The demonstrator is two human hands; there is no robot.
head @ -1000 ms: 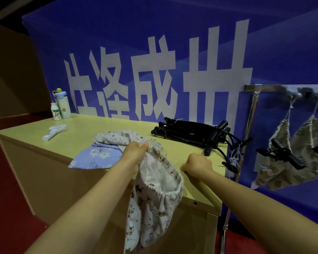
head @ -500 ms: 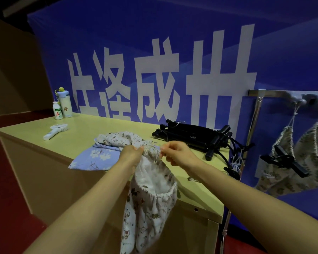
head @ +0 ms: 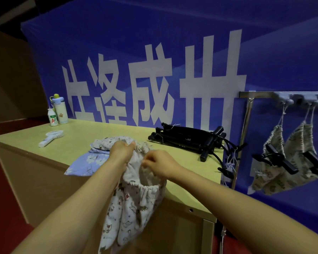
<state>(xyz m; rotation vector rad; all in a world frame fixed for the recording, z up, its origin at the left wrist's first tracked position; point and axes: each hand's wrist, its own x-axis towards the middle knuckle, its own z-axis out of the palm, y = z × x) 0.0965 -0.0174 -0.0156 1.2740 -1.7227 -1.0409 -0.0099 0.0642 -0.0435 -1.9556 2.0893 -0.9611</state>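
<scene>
A pair of small white trousers [head: 130, 208] with an animal print hangs over the front edge of the pale wooden table [head: 81, 138]. My left hand [head: 120, 151] grips the far side of their elastic waistband. My right hand [head: 160, 165] pinches the waistband's right side, so the waist opening gapes between both hands. The legs dangle below the table edge.
A blue flowered cloth [head: 84, 162] and another printed garment [head: 106, 143] lie behind my hands. Black clip hangers [head: 187, 140] are piled at the table's right. A rack [head: 286, 95] on the right carries hung garments [head: 283, 162]. Two bottles [head: 58, 111] and a brush [head: 50, 137] sit far left.
My right hand left the table's front edge and came up to the waistband, then slid down its right side. The camera turned slightly right.
</scene>
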